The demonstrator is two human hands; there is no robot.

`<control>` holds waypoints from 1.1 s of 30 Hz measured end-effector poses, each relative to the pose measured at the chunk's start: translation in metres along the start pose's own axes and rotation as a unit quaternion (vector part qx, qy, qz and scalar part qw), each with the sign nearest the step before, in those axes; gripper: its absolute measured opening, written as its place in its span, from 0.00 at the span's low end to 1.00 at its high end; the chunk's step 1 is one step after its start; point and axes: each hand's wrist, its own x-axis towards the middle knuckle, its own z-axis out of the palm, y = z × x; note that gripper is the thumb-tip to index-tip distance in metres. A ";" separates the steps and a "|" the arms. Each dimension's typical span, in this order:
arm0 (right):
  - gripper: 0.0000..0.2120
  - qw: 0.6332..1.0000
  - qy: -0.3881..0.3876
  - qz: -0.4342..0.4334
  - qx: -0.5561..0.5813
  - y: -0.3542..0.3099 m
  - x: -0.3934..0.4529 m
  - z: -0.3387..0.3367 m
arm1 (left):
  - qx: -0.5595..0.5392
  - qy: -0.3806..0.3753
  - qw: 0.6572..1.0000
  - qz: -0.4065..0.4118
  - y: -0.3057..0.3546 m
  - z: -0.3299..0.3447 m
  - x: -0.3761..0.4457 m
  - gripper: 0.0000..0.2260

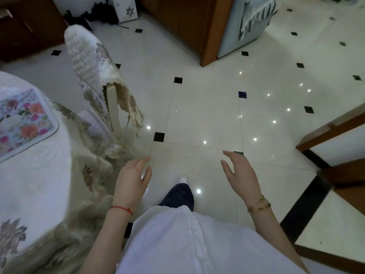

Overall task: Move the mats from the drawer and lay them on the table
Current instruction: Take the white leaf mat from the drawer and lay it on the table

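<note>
Shirt (197,244): white, nearest.
Left hand (131,177): fingers loosely spread, empty.
Right hand (240,171): fingers spread, empty.
Mat (23,120): floral, flat on table (35,184), left of the hands.

I see a table (35,175) at left under a pale embroidered cloth (39,194), one floral mat (23,121) flat on it near the far edge. Covered chair (92,76) stands on tiled floor (207,115) beside it.
</note>
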 end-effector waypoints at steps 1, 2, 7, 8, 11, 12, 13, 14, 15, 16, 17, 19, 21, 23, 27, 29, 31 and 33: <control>0.16 1.000 0.005 -0.004 -0.002 0.000 0.030 -0.007 | 0.000 0.002 1.000 -0.004 0.005 -0.001 0.026 0.13; 0.16 1.000 0.012 -0.007 -0.003 -0.001 0.059 -0.014 | -0.002 0.006 1.000 -0.009 0.011 -0.003 0.051 0.13; 0.17 1.000 0.007 -0.028 0.000 -0.006 0.183 -0.030 | 0.006 0.023 1.000 -0.003 0.028 -0.019 0.173 0.14; 0.17 1.000 -0.002 -0.028 0.000 -0.007 0.203 -0.029 | 0.011 0.025 1.000 -0.006 0.028 -0.021 0.194 0.14; 0.17 0.999 -0.026 -0.036 0.001 -0.010 0.261 -0.018 | 0.019 0.039 0.999 -0.027 0.024 -0.025 0.250 0.14; 0.17 0.999 -0.036 -0.039 0.002 -0.010 0.283 -0.012 | 0.019 0.044 0.998 -0.034 0.022 -0.025 0.268 0.14; 0.17 0.998 -0.045 -0.041 0.004 -0.010 0.306 -0.006 | 0.019 0.046 0.998 -0.042 0.019 -0.023 0.286 0.14; 0.17 0.998 -0.054 -0.041 0.006 -0.008 0.330 0.001 | 0.018 0.048 0.997 -0.051 0.015 -0.021 0.305 0.14; 0.17 0.997 -0.060 -0.043 0.005 -0.007 0.356 0.007 | 0.017 0.049 0.997 -0.060 0.011 -0.017 0.324 0.14; 0.17 0.997 -0.066 -0.048 0.004 -0.007 0.383 0.013 | 0.015 0.052 0.996 -0.066 0.006 -0.014 0.345 0.14; 0.17 0.996 -0.070 -0.054 0.004 -0.008 0.412 0.018 | 0.013 0.054 0.996 -0.069 0.002 -0.011 0.368 0.13; 0.17 0.994 -0.078 -0.072 0.004 -0.014 0.475 0.025 | 0.001 0.062 0.995 -0.078 -0.006 -0.010 0.417 0.13; 0.17 0.992 -0.087 -0.092 0.002 -0.024 0.543 0.027 | -0.005 0.076 0.992 -0.099 -0.013 -0.015 0.470 0.14; 0.17 0.989 -0.085 -0.120 0.001 -0.042 0.615 0.027 | 0.004 0.100 0.988 -0.117 -0.017 -0.027 0.522 0.13; 0.16 0.976 -0.103 -0.189 -0.008 -0.092 0.750 0.033 | -0.002 0.149 0.973 -0.175 -0.034 -0.056 0.610 0.13; 0.16 0.967 -0.115 -0.229 -0.010 -0.123 0.803 0.044 | -0.001 0.169 0.964 -0.207 -0.047 -0.067 0.640 0.13; 0.16 0.957 -0.129 -0.260 -0.005 -0.156 0.848 0.061 | 0.001 0.186 0.955 -0.232 -0.065 -0.076 0.668 0.13; 0.16 0.951 -0.145 -0.273 -0.001 -0.185 0.885 0.084 | -0.011 0.195 0.943 -0.269 -0.088 -0.081 0.693 0.13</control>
